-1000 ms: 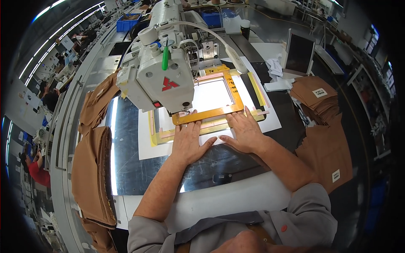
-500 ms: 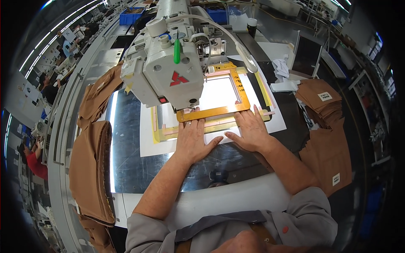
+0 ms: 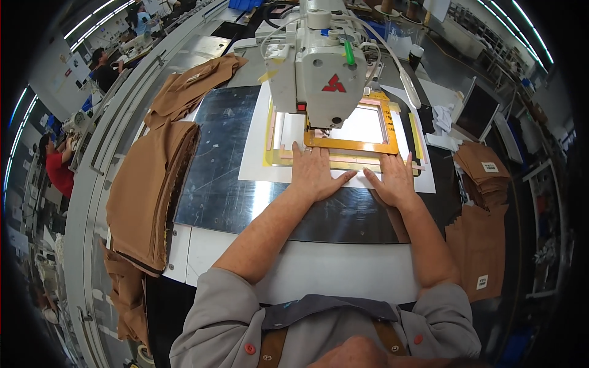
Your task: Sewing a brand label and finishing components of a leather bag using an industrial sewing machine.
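Both hands flat at the near edge of the orange frame (image 3: 353,145), beneath the sewing machine head (image 3: 334,101).

Well left of the frame I see a stack of brown fabric (image 3: 144,190); closer in, the left hand (image 3: 314,174) lies palm down, fingers loosely spread, grasping nothing, fingertips at the frame's near edge. The machine head covers the frame's left part; a white sheet (image 3: 254,162) lies under it. The right hand (image 3: 396,179), also open and empty, meets the near edge toward the right corner; how firmly, I cannot tell. Brown pieces (image 3: 478,236) lie farther right. I'd press evenly with both hands, frame square, left fingertips clear of the needle area.
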Demonstrator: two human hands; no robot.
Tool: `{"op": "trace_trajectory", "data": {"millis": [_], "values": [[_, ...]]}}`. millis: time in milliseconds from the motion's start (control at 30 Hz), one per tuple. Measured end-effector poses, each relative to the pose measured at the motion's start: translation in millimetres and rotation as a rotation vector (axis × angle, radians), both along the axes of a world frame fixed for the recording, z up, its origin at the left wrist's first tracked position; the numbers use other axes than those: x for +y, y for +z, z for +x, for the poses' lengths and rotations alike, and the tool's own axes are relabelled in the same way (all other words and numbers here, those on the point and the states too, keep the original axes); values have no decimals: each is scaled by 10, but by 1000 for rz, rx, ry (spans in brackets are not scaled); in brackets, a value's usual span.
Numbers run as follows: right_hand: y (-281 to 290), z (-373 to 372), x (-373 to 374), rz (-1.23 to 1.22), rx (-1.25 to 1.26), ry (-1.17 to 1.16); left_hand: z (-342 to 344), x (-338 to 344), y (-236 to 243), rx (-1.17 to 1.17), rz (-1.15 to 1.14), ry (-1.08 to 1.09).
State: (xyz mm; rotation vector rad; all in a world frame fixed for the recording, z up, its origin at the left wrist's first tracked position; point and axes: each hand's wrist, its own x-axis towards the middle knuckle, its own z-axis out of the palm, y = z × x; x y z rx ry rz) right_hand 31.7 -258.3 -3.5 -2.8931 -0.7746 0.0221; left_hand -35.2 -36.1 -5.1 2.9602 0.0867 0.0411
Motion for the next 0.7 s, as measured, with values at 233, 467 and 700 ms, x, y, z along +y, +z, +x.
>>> {"op": "trace_trajectory", "data": {"millis": [233,467,700], "values": [[-122,20,10,1,-140,-39,-39,104,-168,-99,9,65],[-223,68,-97,8,-225,-140,-342,647,-58,-190,35,164],[-404,219,-211,66,-260,-281,-931,1893,195,-515,-32,395]]}}
